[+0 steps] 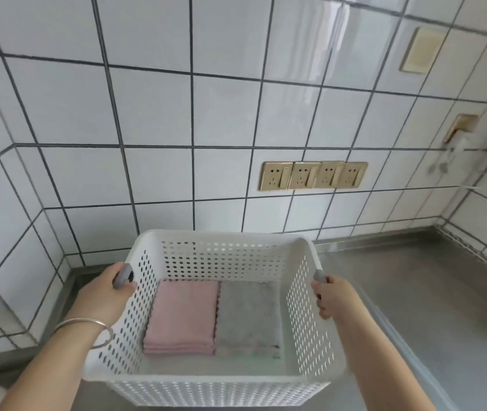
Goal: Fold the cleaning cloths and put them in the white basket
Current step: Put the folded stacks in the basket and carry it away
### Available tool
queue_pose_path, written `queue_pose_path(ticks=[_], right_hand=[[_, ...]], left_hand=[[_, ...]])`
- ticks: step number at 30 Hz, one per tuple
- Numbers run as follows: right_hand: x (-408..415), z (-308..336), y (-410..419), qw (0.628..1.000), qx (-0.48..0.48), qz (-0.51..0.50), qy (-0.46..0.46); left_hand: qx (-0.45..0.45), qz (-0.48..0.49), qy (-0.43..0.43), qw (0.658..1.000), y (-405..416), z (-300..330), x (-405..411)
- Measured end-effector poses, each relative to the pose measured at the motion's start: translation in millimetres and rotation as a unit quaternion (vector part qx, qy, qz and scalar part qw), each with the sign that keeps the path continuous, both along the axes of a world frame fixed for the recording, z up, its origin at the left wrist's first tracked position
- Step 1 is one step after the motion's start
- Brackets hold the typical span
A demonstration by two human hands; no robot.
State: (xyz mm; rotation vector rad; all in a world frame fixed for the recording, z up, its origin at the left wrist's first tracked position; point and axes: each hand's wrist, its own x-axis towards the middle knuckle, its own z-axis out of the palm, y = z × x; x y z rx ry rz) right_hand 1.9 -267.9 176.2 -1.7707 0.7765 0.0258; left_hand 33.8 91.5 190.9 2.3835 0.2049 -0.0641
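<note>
Head view: the white basket fills the lower centre of the frame over a steel surface. Left hand and right hand each have fingers wrapped round a grey handle. Folded pink cloths and grey cloths lie inside, side by side. Keeping it level should stop the stacks sliding.

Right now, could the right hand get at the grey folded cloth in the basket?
Probably yes. The right hand grips the handle beside the grey cloth, and the white basket is open on top, but it would have to let go first.
</note>
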Motion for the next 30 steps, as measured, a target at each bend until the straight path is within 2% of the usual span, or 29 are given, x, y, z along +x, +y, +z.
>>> queue_pose_path(ticks=[8, 15, 22, 26, 30], right_hand=[[-97.3, -12.0, 32.5, 0.990, 0.024, -0.139, -0.030], [-221.0, -18.1, 114.9, 0.960, 0.018, -0.279, -0.030], [-379.1, -19.7, 189.1, 0.914, 0.018, -0.404, -0.011], [-465.8, -19.9, 228.1, 0.882, 0.028, -0.470, -0.030], [-556.9, -26.3, 273.4, 0.846, 0.028, -0.530, -0.048]], left_hand=[[-0.007, -0.129, 0.009, 0.992, 9.1, 1.2, -9.7], [-0.005, -0.285, -0.004, 0.958, 32.4, 15.4, -38.3], [-0.008, -0.411, 0.012, 0.911, 26.4, 19.3, -129.2], [0.001, -0.450, 0.013, 0.893, 19.3, 10.8, -189.0], [-0.016, -0.491, 0.051, 0.870, 10.8, -6.0, -250.2]])
